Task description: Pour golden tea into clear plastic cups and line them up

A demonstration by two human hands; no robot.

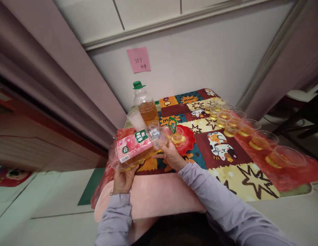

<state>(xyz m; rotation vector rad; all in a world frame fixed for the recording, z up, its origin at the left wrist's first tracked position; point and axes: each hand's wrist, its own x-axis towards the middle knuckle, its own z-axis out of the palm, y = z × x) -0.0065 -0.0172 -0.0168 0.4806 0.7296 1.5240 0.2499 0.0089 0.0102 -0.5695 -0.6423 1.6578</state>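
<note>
A large clear juice bottle point(134, 148) with a pink label lies tilted in both my hands, its neck pointing right. From beneath, my left hand point(124, 179) holds the bottle's base end, fingers partly hidden behind it. My right hand point(171, 155) grips the bottle near the neck. A green ring handle point(172, 125) shows at the mouth end. Just under the mouth, a clear plastic cup point(177, 135) with amber liquid stands on a red scalloped plate point(191, 141).
Behind stands a second bottle point(148, 109) of amber juice with a green cap, beside a stack of clear cups point(136, 120). Several cups of amber liquid point(261, 140) line the table's right side. A patterned mat point(202, 160) covers the table, with a wall behind.
</note>
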